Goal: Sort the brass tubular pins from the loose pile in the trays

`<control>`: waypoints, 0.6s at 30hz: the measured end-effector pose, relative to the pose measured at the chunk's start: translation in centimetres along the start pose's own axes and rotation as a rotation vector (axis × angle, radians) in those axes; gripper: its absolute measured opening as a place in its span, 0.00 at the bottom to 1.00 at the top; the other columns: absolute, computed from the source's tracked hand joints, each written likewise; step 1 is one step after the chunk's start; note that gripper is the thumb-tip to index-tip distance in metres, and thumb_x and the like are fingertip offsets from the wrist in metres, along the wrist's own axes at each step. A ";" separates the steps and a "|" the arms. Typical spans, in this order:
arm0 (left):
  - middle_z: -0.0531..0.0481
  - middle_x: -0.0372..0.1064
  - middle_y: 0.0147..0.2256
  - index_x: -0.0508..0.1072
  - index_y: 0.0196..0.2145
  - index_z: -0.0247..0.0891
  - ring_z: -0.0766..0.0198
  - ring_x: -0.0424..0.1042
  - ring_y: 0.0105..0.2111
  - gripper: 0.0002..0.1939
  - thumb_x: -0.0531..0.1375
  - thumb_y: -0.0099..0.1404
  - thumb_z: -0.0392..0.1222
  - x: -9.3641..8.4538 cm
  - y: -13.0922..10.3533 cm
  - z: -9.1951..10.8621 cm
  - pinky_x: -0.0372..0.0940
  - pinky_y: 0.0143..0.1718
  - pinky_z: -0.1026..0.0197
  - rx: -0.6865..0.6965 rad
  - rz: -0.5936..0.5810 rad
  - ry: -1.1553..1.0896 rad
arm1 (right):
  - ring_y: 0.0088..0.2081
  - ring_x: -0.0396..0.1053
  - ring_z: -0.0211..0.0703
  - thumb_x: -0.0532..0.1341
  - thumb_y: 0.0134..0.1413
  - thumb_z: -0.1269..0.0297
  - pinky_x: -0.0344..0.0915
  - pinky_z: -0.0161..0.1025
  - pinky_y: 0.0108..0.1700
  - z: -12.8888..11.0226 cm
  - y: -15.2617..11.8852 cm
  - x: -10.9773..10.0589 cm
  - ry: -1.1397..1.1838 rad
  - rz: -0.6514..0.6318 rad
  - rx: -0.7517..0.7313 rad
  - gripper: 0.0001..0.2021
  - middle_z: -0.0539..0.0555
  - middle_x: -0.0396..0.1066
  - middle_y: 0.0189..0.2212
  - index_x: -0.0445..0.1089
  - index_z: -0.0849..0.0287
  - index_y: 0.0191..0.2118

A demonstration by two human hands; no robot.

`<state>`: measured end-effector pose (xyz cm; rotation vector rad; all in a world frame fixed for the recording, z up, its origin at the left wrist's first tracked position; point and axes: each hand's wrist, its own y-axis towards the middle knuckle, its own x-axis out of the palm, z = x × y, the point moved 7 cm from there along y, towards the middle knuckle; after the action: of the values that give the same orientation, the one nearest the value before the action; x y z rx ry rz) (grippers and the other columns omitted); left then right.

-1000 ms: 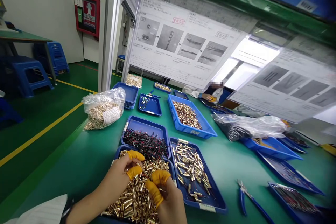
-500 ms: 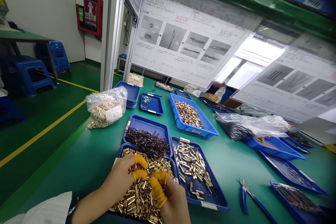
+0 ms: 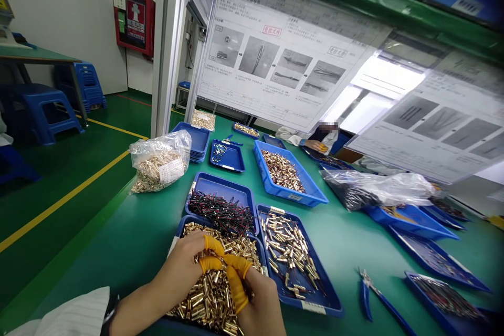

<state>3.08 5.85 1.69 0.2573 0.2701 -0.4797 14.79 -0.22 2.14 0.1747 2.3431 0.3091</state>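
My left hand (image 3: 192,260), with yellow finger covers, is closed over the tray of brass tubes (image 3: 208,299). Its thumb and fingertips pinch something too small to make out. Close beside it on the right, my right hand (image 3: 252,286) has its covered fingertips pressed together, nearly touching the left ones; what they hold is hidden. Black and red wire pieces (image 3: 222,211) fill the tray just behind. To the right, another blue tray (image 3: 311,306) holds brass tubes with dark wires attached.
A bag of brass parts (image 3: 159,165) stands at the left. Farther back is a light blue bin (image 3: 315,199) of parts. Blue-handled pliers (image 3: 380,294) lie at the right, near more trays. A co-worker's hand (image 3: 315,145) is across the table.
My right hand has moved slightly up and left, bringing its fingertips against or very near those of my left hand. The left hand has barely shifted.
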 end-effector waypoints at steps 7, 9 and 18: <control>0.51 0.69 0.31 0.72 0.27 0.38 0.61 0.67 0.33 0.06 0.58 0.57 0.29 0.1 -0.1 0.6 0.62 0.35 0.63 0.103 0.003 0.089 | 0.22 0.70 0.46 0.51 0.56 0.65 0.60 0.34 0.22 0.0 0.1 0.1 -0.067 -0.038 0.053 0.14 0.56 0.71 0.19 0.68 0.62 0.24; 0.51 0.69 0.31 0.72 0.27 0.38 0.61 0.68 0.33 0.06 0.58 0.58 0.30 0.1 -0.2 0.8 0.62 0.35 0.63 0.129 0.003 0.097 | 0.22 0.70 0.46 0.51 0.55 0.66 0.59 0.34 0.22 0.0 0.2 -0.1 -0.066 -0.034 0.059 0.13 0.56 0.72 0.19 0.68 0.61 0.24; 0.50 0.68 0.32 0.71 0.28 0.39 0.61 0.67 0.34 0.06 0.56 0.60 0.32 0.4 -0.2 0.9 0.63 0.35 0.62 0.168 -0.004 0.097 | 0.20 0.65 0.42 0.51 0.56 0.62 0.56 0.33 0.21 0.2 0.1 0.0 -0.024 -0.027 0.059 0.13 0.52 0.68 0.18 0.64 0.59 0.23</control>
<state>3.46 5.23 2.33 0.4451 0.3248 -0.4951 14.93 -0.05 1.98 0.1748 2.3304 0.2235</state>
